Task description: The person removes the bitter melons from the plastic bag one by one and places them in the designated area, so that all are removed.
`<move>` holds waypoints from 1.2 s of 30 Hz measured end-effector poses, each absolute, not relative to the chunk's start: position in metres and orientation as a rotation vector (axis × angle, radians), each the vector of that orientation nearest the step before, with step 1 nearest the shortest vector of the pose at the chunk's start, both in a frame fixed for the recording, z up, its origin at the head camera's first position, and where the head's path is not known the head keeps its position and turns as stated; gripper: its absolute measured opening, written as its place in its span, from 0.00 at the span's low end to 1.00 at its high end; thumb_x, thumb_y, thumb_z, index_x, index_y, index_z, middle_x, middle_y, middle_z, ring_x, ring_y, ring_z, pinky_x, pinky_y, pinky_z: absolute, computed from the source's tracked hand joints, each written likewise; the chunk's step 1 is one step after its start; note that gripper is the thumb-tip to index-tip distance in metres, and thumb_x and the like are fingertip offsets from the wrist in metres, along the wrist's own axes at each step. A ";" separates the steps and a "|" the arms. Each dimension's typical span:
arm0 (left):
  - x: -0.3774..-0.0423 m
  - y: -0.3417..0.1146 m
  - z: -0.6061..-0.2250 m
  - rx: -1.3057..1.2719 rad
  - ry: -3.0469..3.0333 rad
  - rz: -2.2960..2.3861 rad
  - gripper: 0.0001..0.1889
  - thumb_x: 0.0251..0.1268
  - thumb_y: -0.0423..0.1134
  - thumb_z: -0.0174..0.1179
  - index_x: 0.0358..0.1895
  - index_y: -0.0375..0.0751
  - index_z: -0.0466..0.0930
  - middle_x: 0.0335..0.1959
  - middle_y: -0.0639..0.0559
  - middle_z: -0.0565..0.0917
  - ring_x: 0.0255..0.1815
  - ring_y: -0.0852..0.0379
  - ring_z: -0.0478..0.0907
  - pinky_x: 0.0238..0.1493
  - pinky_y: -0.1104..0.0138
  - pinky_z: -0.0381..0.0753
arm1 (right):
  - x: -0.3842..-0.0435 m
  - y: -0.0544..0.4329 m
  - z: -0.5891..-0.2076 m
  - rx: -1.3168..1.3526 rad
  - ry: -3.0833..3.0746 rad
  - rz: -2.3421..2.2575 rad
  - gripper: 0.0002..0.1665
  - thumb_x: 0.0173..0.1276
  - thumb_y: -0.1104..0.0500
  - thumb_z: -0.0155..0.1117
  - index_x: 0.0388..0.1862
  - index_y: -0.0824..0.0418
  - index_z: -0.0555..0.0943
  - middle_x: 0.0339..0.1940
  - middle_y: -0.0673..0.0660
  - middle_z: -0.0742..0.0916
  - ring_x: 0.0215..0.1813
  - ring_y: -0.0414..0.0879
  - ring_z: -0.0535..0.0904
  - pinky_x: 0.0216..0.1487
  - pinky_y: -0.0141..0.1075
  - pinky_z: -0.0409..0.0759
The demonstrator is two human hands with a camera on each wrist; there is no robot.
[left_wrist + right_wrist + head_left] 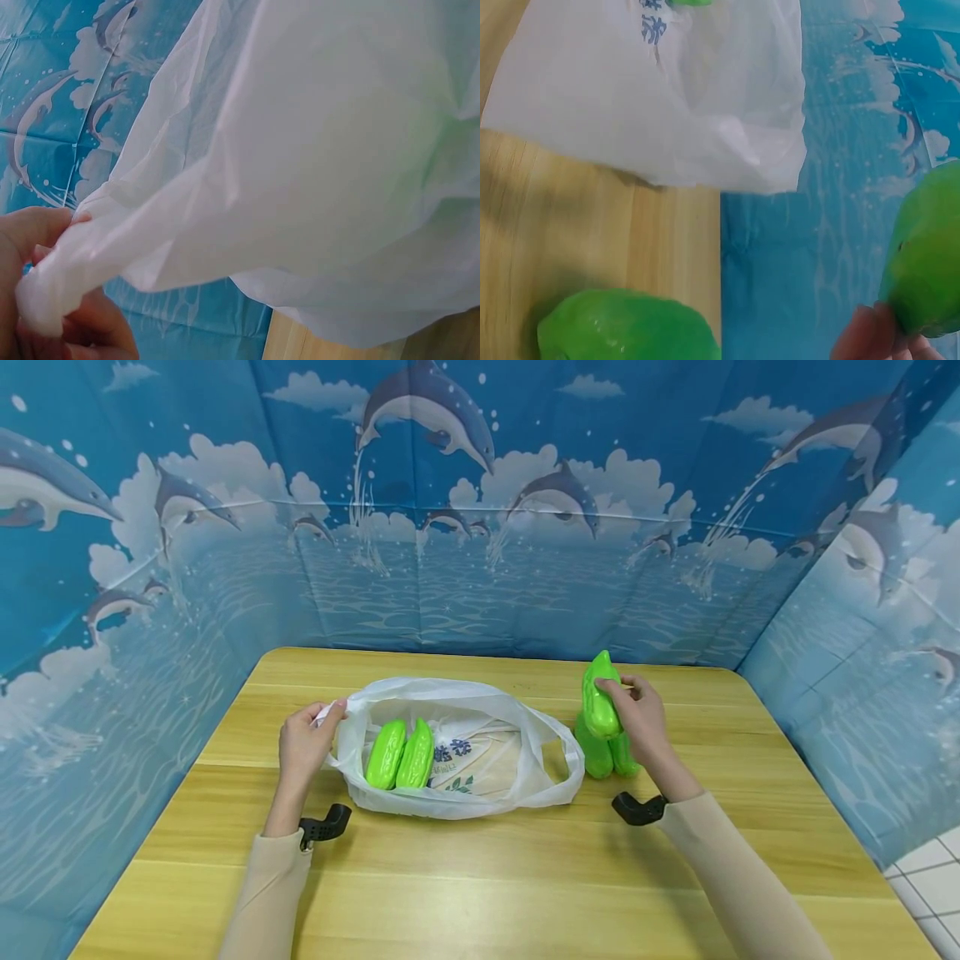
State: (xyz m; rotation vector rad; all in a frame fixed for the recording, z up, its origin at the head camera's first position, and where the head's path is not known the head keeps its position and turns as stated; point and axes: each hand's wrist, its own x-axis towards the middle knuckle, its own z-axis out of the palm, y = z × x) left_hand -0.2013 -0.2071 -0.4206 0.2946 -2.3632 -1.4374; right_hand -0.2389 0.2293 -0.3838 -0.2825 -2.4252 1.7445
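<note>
A white plastic bag (457,807) lies wide open on the table. My left hand (303,739) pinches its left handle, and the left wrist view shows the gathered plastic (82,270) between thumb and fingers. Two glossy green, gourd-shaped pieces (386,756) lie side by side in the bag's left part. My right hand (641,714) holds another such green gourd (600,706) upright, right of the bag. Below it, at least two more green gourds (597,757) rest on the table, partly hidden by the held one and the hand.
The wooden table (450,893) carries all of this. Blue dolphin-print cloth (465,585) hangs behind it and at both sides. Dark blue lettering (453,749) shows inside the bag. A black wrist mount (637,808) juts from each forearm.
</note>
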 end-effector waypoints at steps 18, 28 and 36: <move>-0.201 -0.207 -0.420 0.286 -2.360 -1.422 0.24 0.63 0.59 0.57 0.33 0.38 0.84 0.17 0.50 0.74 0.16 0.57 0.70 0.18 0.68 0.68 | -0.241 0.255 -0.389 -0.388 -2.413 1.689 0.43 0.65 0.36 0.56 0.68 0.64 0.63 0.42 0.56 0.72 0.37 0.43 0.71 0.36 0.33 0.73; -0.201 -0.206 -0.420 0.288 -2.364 -1.420 0.25 0.63 0.60 0.57 0.33 0.38 0.83 0.18 0.50 0.74 0.17 0.56 0.70 0.19 0.68 0.68 | -0.242 0.268 -0.393 -0.438 -2.407 1.710 0.44 0.65 0.35 0.56 0.70 0.63 0.62 0.44 0.56 0.72 0.37 0.42 0.71 0.33 0.32 0.73; -0.201 -0.207 -0.420 0.294 -2.364 -1.410 0.25 0.63 0.61 0.57 0.33 0.38 0.83 0.17 0.50 0.74 0.17 0.56 0.70 0.18 0.68 0.68 | -0.243 0.278 -0.399 -0.448 -2.417 1.714 0.46 0.65 0.34 0.55 0.71 0.62 0.60 0.46 0.56 0.72 0.38 0.42 0.72 0.34 0.34 0.76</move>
